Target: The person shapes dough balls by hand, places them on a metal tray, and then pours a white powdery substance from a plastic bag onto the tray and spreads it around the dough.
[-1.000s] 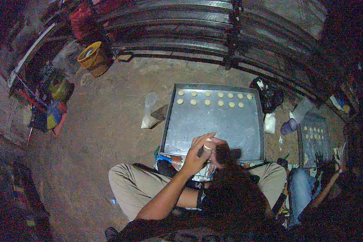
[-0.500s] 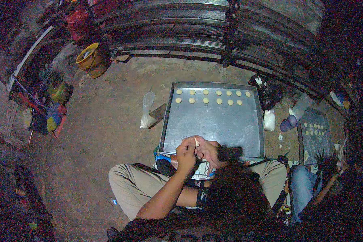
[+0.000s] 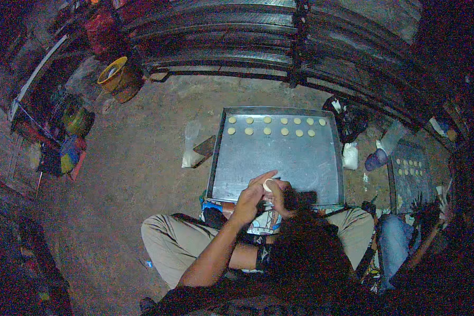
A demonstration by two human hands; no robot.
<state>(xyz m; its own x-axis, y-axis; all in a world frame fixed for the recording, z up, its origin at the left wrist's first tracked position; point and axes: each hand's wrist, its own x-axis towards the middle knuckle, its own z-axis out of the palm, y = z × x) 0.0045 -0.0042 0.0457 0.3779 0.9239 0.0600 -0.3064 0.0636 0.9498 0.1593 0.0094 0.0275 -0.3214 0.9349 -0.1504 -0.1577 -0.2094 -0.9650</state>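
Note:
Over the near edge of a large metal baking tray (image 3: 274, 163), my two hands meet around a small pale dough disc (image 3: 268, 185). My left hand (image 3: 249, 201) supports it from the left, its fingers reaching behind the disc. The thumb of my right hand (image 3: 280, 197) lies close against the dough's right side, and its other fingers are partly hidden. Several similar flat dough rounds (image 3: 267, 131) lie in two rows along the tray's far side.
A clear plastic bag with white contents (image 3: 191, 158) stands left of the tray. On the right are a white bag (image 3: 350, 156), a black bag (image 3: 355, 124) and another tray (image 3: 405, 189) by a co-worker's hand (image 3: 444, 208). A yellow bucket (image 3: 122, 87) and metal racks (image 3: 221, 55) are farther back.
My hands have shifted slightly right with the dough. My left fingers have straightened outward, and the dough shows as a rounder, flatter face. The rows on the tray look the same.

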